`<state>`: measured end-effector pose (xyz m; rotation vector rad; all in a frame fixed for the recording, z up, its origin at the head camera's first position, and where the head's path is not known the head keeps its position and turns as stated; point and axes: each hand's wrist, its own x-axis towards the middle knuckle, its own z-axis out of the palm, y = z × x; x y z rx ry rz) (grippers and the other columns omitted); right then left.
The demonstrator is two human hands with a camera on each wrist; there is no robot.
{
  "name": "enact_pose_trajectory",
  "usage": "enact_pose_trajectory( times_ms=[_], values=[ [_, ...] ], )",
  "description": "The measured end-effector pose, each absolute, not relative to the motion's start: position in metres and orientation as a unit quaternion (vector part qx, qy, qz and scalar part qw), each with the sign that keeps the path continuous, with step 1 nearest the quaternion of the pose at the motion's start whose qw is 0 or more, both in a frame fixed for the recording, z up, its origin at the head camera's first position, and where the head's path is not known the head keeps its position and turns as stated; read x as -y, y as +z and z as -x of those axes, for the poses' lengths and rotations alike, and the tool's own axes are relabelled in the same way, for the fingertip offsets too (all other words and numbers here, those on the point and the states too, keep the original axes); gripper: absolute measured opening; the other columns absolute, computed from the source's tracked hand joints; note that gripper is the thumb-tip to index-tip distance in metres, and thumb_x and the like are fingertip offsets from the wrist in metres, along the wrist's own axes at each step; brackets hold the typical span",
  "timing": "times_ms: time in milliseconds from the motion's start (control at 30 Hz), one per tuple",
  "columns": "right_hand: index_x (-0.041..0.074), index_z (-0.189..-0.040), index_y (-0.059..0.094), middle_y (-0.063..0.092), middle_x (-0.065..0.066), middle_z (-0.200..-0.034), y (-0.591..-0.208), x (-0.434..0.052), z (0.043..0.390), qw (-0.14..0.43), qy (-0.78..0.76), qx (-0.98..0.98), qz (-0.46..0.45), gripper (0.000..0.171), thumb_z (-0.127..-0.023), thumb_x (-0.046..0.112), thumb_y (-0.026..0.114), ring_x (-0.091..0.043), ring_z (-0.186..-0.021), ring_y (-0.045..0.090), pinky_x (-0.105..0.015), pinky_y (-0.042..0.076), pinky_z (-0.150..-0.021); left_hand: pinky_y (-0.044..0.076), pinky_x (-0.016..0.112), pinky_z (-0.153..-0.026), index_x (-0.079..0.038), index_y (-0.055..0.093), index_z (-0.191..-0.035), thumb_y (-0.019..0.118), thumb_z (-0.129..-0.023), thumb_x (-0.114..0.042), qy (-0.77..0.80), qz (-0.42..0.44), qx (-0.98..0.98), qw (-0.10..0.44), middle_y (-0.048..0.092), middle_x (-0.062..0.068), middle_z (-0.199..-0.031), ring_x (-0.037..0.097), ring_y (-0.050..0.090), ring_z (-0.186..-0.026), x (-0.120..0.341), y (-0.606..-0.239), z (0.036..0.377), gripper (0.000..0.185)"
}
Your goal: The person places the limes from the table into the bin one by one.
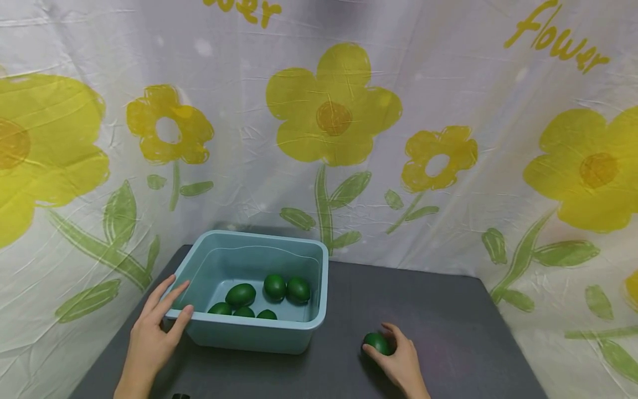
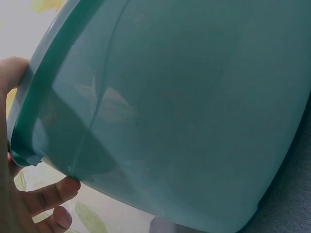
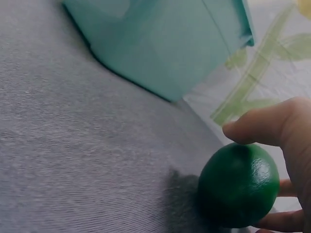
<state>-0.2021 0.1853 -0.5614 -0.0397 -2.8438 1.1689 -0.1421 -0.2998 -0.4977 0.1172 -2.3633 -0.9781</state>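
Observation:
A light blue plastic bin (image 1: 244,335) stands on the table with several dark green, glossy, egg-shaped fruits (image 1: 241,295) lying inside. My left hand (image 1: 149,338) holds the bin's near left corner, its thumb at the front rim and its fingers spread at the left side. In the left wrist view the bin wall (image 2: 170,111) fills most of the picture, and fingertips (image 2: 68,188) touch its edge. Right of the bin, my right hand (image 1: 396,357) curls thumb and fingers around another green fruit (image 3: 238,187), which is at or just above the table; its underside is hard to see.
The dark grey table (image 1: 428,302) reaches back to a hanging white curtain (image 1: 239,183) printed with yellow flowers. A small black object (image 1: 181,396) shows at the bottom edge of the head view. The bin's walls stand between the fruit inside and the right hand.

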Motion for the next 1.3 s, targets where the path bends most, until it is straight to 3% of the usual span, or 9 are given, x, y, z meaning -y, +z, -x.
enact_pose_trajectory(
  times_ms=[167, 567, 800, 1300],
  values=[
    [0.0, -0.142, 0.061, 0.072, -0.02, -0.123, -0.567, -0.184, 0.197, 0.025, 0.39, 0.92, 0.02, 0.078, -0.081, 0.04, 0.09, -0.033, -0.104, 0.063, -0.048, 0.058, -0.075, 0.039, 0.078, -0.096, -0.02, 0.064, -0.149, 0.076, -0.099, -0.027, -0.365, -0.045, 0.885, 0.286, 0.044, 0.01, -0.166, 0.051, 0.046, -0.144, 0.299, -0.497, 0.141, 0.051],
    [-0.002, -0.135, 0.06, 0.069, -0.016, -0.112, -0.575, -0.182, 0.194, 0.022, 0.396, 0.917, 0.034, 0.075, -0.079, 0.037, 0.092, -0.029, -0.095, 0.064, -0.044, 0.058, -0.07, 0.039, 0.078, -0.096, -0.019, 0.064, -0.149, 0.075, -0.1, -0.029, -0.358, -0.048, 0.889, 0.282, 0.044, 0.011, -0.166, 0.052, 0.046, -0.143, 0.298, -0.495, 0.141, 0.052],
    [0.005, -0.11, 0.051, 0.061, -0.008, -0.094, -0.575, -0.182, 0.192, 0.022, 0.398, 0.916, 0.045, 0.063, -0.077, 0.038, 0.093, -0.018, -0.078, 0.06, -0.036, 0.053, -0.065, 0.04, 0.078, -0.095, -0.019, 0.064, -0.149, 0.076, -0.099, -0.028, -0.358, -0.045, 0.888, 0.286, 0.044, 0.011, -0.165, 0.052, 0.047, -0.142, 0.299, -0.496, 0.141, 0.052],
    [0.004, -0.117, 0.066, 0.073, -0.005, -0.1, -0.575, -0.187, 0.189, 0.045, 0.42, 0.904, 0.059, 0.058, -0.081, 0.04, 0.092, -0.013, -0.079, 0.063, -0.032, 0.052, -0.07, 0.039, 0.079, -0.097, -0.02, 0.064, -0.149, 0.076, -0.1, -0.029, -0.358, -0.048, 0.889, 0.28, 0.043, 0.011, -0.166, 0.052, 0.046, -0.143, 0.299, -0.496, 0.142, 0.052]
  ],
)
